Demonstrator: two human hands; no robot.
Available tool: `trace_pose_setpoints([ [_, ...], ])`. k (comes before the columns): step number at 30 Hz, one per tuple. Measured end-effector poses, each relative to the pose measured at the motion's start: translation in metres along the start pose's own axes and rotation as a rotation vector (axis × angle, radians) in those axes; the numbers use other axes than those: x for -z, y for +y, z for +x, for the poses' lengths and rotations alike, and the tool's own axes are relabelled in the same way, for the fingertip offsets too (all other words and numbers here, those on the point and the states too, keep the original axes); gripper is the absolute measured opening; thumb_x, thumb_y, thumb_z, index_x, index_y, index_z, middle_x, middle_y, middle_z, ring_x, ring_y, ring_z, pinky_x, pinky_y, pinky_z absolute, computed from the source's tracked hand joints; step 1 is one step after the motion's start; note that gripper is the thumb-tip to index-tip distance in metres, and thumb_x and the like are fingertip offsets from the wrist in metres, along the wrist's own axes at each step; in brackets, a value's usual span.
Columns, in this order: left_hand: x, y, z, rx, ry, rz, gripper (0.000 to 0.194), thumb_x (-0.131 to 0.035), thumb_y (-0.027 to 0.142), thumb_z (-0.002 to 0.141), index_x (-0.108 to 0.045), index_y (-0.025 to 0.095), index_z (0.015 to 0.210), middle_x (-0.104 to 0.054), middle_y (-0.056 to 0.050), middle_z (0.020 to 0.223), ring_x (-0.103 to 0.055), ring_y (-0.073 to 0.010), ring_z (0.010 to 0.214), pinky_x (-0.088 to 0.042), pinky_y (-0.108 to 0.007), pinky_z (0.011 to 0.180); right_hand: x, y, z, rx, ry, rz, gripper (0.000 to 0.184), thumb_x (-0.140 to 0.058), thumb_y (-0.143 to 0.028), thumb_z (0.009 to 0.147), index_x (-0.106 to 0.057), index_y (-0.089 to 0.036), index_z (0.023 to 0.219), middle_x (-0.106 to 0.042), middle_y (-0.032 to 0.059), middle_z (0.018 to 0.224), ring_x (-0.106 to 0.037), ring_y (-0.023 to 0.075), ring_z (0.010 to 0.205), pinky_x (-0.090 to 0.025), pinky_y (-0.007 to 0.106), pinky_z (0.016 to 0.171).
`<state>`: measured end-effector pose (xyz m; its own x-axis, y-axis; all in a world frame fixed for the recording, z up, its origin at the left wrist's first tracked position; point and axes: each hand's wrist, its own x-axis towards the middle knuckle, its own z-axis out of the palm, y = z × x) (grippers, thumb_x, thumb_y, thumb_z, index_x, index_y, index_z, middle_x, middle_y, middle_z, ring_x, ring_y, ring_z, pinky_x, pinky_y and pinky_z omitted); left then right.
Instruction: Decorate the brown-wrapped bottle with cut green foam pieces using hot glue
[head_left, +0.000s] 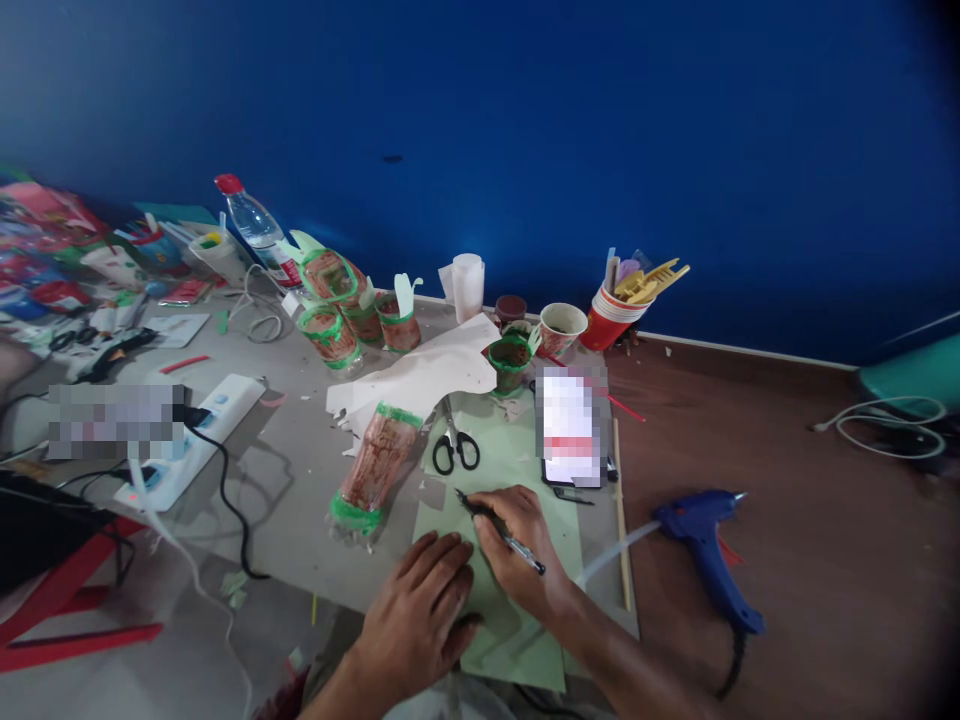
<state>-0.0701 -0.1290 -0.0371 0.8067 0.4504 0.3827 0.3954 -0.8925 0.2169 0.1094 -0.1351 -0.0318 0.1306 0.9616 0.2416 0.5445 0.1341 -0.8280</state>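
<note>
Light green paper [517,655] lies on the grey table in front of me. My right hand [517,545] is closed around a black pen [517,548], its tip at the paper's upper left part. Flat on the paper's left edge rests my left hand [424,610], fingers stretched out and holding nothing. Just beyond the pen are black-handled scissors [456,453], their blades partly under white paper [442,370]. A brown-painted bottle piece with green ends [379,465] lies left of the scissors. To the right of the green paper's top is a phone with a lit screen [568,425].
Several brown and green painted cups [399,322] stand at the back, near a clear bottle [259,230]. A red cup of tools [615,318] is at the back right. A blue glue gun [705,550] lies right; a power strip [202,430] with cables is left.
</note>
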Motion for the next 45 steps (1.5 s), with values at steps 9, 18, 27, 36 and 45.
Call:
trace_pose_setpoints([
  [9,-0.0007,0.0007,-0.0008,0.009,-0.003,-0.002,0.034,-0.041,0.038,0.093,-0.064,0.013,0.100,-0.067,-0.012,0.109,-0.056,-0.0254,0.112,-0.047,-0.043,0.097,0.0011,0.0011,-0.0009,-0.008,-0.023,0.014,0.021,-0.052,-0.016,0.080,-0.069,-0.021,0.091,-0.074,0.0047,0.084,-0.065,0.0222,0.079,-0.043,0.037,0.081],
  [18,-0.0016,0.0000,-0.0017,0.004,-0.009,0.009,0.033,-0.043,0.037,0.093,-0.064,0.014,0.103,-0.067,-0.013,0.109,-0.056,-0.0252,0.113,-0.048,-0.042,0.097,0.0038,-0.0026,-0.0016,-0.021,-0.062,0.040,0.021,-0.052,-0.016,0.079,-0.070,-0.021,0.088,-0.074,0.0041,0.083,-0.066,0.0222,0.078,-0.041,0.039,0.084],
  [27,0.0000,0.0006,0.0002,-0.011,0.001,0.023,0.031,-0.043,0.035,0.092,-0.064,0.014,0.101,-0.067,-0.012,0.108,-0.058,-0.0252,0.111,-0.049,-0.042,0.096,0.0032,-0.0014,-0.0007,-0.019,-0.076,0.039,0.020,-0.052,-0.016,0.077,-0.070,-0.021,0.086,-0.076,0.0033,0.082,-0.068,0.0210,0.076,-0.039,0.040,0.088],
  [36,0.0016,0.0007,0.0019,-0.011,-0.002,0.019,0.031,-0.042,0.034,0.092,-0.064,0.013,0.100,-0.068,-0.012,0.108,-0.057,-0.0252,0.110,-0.049,-0.043,0.095,0.0039,-0.0017,-0.0024,-0.024,-0.092,0.045,0.019,-0.053,-0.017,0.078,-0.070,-0.023,0.085,-0.076,0.0029,0.081,-0.068,0.0203,0.076,-0.038,0.039,0.091],
  [45,0.0000,0.0011,0.0008,-0.004,0.004,-0.001,0.029,-0.045,0.034,0.092,-0.064,0.013,0.099,-0.068,-0.012,0.108,-0.056,-0.0248,0.112,-0.048,-0.042,0.097,0.0067,-0.0042,-0.0016,-0.031,-0.079,0.072,0.020,-0.052,-0.017,0.079,-0.070,-0.021,0.086,-0.075,0.0033,0.080,-0.067,0.0207,0.076,-0.040,0.040,0.089],
])
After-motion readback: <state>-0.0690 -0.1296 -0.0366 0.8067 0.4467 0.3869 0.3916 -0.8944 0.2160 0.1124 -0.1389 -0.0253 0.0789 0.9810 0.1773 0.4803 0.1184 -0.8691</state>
